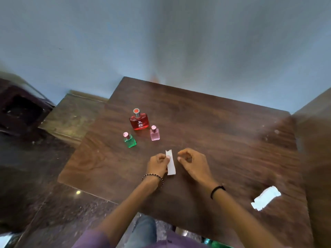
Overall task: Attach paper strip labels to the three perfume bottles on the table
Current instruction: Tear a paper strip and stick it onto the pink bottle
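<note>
Three bottles (141, 127) stand unlabelled; the left hand (157, 164) pinches a paper strip (171, 162), while the right hand (192, 162) hovers curled, holding nothing.

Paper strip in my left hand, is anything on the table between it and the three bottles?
Nothing visible. The strip, pinched in the left hand, has bare table between it and the green bottle, pink bottle and red bottle. The right hand sits off to the side.
</note>
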The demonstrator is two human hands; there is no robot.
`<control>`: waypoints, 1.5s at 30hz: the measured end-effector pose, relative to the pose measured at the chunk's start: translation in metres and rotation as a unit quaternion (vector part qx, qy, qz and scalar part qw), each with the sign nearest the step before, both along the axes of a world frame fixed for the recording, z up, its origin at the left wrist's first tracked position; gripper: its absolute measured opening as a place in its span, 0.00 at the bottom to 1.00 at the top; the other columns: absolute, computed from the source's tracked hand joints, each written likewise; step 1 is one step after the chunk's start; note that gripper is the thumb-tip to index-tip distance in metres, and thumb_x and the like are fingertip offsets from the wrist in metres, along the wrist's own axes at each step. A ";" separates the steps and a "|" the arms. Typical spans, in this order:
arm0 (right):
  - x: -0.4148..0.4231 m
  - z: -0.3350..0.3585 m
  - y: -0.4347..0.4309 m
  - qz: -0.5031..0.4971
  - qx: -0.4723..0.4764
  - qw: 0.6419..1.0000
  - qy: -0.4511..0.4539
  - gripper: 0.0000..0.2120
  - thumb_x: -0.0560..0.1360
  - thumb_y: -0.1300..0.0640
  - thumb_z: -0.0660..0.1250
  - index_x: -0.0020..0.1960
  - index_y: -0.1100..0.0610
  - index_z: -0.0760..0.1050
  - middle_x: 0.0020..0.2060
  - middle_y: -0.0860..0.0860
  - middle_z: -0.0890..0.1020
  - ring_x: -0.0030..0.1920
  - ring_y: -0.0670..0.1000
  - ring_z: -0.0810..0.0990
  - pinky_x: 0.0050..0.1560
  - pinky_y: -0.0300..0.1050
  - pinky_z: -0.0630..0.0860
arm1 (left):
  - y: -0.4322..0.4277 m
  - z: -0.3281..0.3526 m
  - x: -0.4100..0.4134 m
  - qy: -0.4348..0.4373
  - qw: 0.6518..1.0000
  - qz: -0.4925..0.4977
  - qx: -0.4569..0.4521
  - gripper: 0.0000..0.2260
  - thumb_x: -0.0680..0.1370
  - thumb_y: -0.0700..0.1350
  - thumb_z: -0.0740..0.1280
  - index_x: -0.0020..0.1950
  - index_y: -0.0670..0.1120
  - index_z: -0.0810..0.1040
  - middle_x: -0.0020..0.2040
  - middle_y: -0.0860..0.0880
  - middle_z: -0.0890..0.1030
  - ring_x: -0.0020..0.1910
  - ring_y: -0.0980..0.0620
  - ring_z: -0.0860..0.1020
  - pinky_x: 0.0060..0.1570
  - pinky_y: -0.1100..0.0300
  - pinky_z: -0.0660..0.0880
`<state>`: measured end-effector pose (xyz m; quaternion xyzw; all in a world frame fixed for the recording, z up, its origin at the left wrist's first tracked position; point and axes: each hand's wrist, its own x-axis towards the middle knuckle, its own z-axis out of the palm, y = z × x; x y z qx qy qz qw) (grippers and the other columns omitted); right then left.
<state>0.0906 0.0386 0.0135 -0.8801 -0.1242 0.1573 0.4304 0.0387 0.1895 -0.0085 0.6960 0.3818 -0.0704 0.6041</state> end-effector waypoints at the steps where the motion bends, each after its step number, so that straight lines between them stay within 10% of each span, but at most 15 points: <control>1: 0.006 0.000 0.013 0.003 -0.001 1.000 0.001 0.08 0.75 0.56 0.73 0.54 0.53 0.82 0.48 0.44 0.85 0.46 0.40 0.82 0.51 0.36 0.78 | 0.011 0.000 -0.001 0.000 1.000 0.008 0.002 0.06 0.75 0.46 0.71 0.37 0.51 0.80 0.39 0.46 0.84 0.42 0.44 0.84 0.48 0.42 0.81; 10: 0.063 -0.013 0.103 0.079 -0.040 0.996 0.030 0.33 0.72 0.49 0.76 0.73 0.54 0.67 0.69 0.50 0.74 0.65 0.50 0.76 0.61 0.50 0.78 | 0.067 0.003 -0.001 0.014 0.997 -0.024 0.068 0.06 0.77 0.46 0.69 0.49 0.45 0.83 0.45 0.46 0.85 0.44 0.50 0.81 0.48 0.56 0.77; 19: 0.076 -0.019 0.117 0.073 0.016 0.994 0.084 0.12 0.74 0.47 0.73 0.53 0.51 0.77 0.48 0.46 0.84 0.48 0.45 0.82 0.48 0.39 0.73 | 0.084 -0.003 0.004 0.024 0.998 -0.037 0.049 0.02 0.75 0.43 0.70 0.47 0.49 0.81 0.42 0.45 0.85 0.45 0.45 0.84 0.50 0.49 0.81; 24: 0.056 -0.004 0.080 0.001 0.244 0.935 0.258 0.16 0.81 0.50 0.66 0.64 0.59 0.74 0.56 0.55 0.85 0.57 0.52 0.84 0.57 0.49 0.81 | 0.082 0.004 0.009 0.005 0.995 -0.067 0.068 0.14 0.75 0.40 0.65 0.57 0.55 0.68 0.38 0.49 0.83 0.42 0.48 0.80 0.49 0.53 0.76; 30: 0.035 0.017 0.034 -0.087 0.333 0.876 0.338 0.11 0.80 0.53 0.59 0.55 0.59 0.73 0.49 0.63 0.86 0.39 0.58 0.80 0.32 0.44 0.66 | 0.053 0.007 0.028 -0.038 0.983 -0.168 0.070 0.11 0.73 0.45 0.64 0.39 0.60 0.82 0.43 0.49 0.85 0.41 0.48 0.83 0.50 0.51 0.80; 41: -0.003 0.020 -0.029 -0.116 0.319 0.897 0.283 0.17 0.75 0.50 0.58 0.48 0.62 0.77 0.35 0.63 0.78 0.29 0.58 0.76 0.35 0.49 0.74 | -0.029 0.049 0.048 -0.110 0.968 -0.218 -0.065 0.16 0.77 0.57 0.66 0.41 0.45 0.83 0.34 0.46 0.83 0.38 0.53 0.80 0.51 0.53 0.77; 45: -0.012 0.026 -0.042 -0.122 0.303 0.907 0.267 0.16 0.75 0.50 0.58 0.45 0.62 0.75 0.35 0.62 0.79 0.27 0.56 0.73 0.31 0.46 0.70 | -0.048 0.056 0.046 -0.111 0.954 -0.257 -0.110 0.23 0.76 0.61 0.67 0.41 0.41 0.80 0.31 0.36 0.80 0.33 0.40 0.82 0.53 0.43 0.78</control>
